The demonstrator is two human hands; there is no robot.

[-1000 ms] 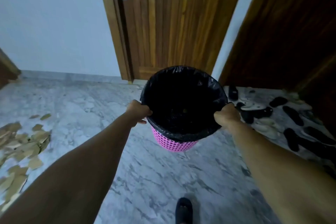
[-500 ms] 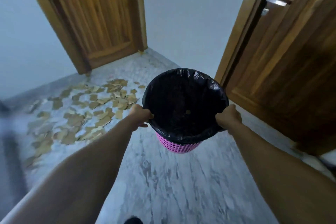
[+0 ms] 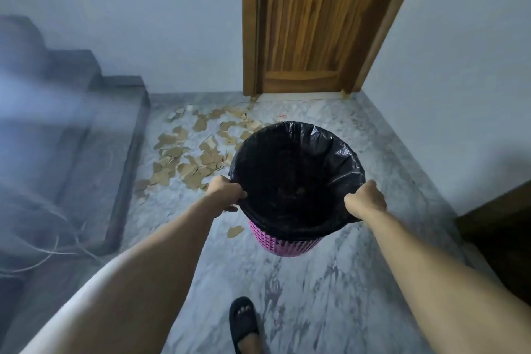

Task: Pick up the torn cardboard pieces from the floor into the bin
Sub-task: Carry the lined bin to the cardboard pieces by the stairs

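I hold a pink mesh bin [image 3: 287, 246] lined with a black bag in the air in front of me. My left hand [image 3: 225, 192] grips its left rim and my right hand [image 3: 366, 200] grips its right rim. Several torn brown cardboard pieces [image 3: 195, 152] lie scattered on the marble floor ahead and to the left of the bin, between the steps and the door. One stray cardboard piece [image 3: 235, 230] lies close under the bin's left side. The bin hides part of the pile.
Dark stone steps [image 3: 94, 152] rise on the left, with thin cords trailing at their foot. A closed wooden door [image 3: 304, 20] stands straight ahead. A dark wooden edge [image 3: 500, 238] sits at the right. My foot in a black sandal [image 3: 244, 325] is at the bottom.
My view has swung left while both hands kept hold of the bin. The cardboard pile now lies straight ahead beside the steps, and the shoes on the right are out of sight.
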